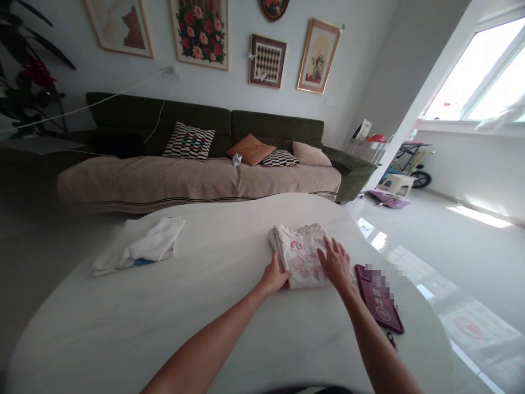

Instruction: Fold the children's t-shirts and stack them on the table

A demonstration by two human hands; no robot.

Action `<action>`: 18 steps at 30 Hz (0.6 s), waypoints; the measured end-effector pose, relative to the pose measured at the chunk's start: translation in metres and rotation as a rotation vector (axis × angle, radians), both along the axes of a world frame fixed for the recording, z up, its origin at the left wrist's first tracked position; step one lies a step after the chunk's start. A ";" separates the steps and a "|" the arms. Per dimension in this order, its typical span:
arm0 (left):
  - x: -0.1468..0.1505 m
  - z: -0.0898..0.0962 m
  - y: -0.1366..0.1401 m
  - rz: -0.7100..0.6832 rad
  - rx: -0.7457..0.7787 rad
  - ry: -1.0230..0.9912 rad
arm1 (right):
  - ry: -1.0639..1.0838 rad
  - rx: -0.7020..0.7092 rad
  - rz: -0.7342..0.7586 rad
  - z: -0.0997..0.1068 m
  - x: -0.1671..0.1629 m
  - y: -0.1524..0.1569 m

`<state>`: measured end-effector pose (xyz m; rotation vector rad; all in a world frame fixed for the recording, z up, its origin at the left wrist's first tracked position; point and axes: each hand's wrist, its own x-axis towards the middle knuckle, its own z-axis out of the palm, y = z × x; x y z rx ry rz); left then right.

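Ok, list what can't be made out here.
In the head view:
Folded shirt: part of its front is hidden under the right hand; its underside is against the table.
Blue fabric: mostly covered by the white cloth.
Maroon case: its right edge is blocked out by pixelation.
Oval picture: cut off by the top edge.

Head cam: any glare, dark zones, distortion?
Head view: white-framed window blown out, sun patches glaring on glossy pale floor; left edge dim; gold-framed wall picture leans, likely wide-angle distortion; folded white printed shirt free of glare.
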<state>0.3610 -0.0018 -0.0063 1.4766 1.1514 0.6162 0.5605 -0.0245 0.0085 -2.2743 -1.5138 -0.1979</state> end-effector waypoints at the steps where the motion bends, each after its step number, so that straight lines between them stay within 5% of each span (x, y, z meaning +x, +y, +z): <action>1: -0.004 0.001 -0.007 -0.039 -0.007 -0.005 | -0.055 -0.048 0.042 -0.004 -0.013 -0.003; 5: -0.035 0.006 -0.031 -0.126 0.019 0.004 | -0.087 -0.227 0.170 -0.016 -0.040 -0.011; 8: -0.079 0.010 -0.035 -0.057 0.125 0.084 | -0.055 -0.249 0.178 -0.015 -0.041 -0.016; 11: -0.144 0.015 -0.027 0.098 0.257 0.213 | -0.025 -0.087 0.164 -0.009 -0.052 -0.037; 14: -0.217 0.022 -0.015 0.308 0.371 0.393 | 0.101 0.117 0.309 -0.015 -0.083 -0.080; 18: -0.292 0.032 0.001 0.598 0.450 0.657 | 0.245 0.145 0.468 -0.039 -0.127 -0.143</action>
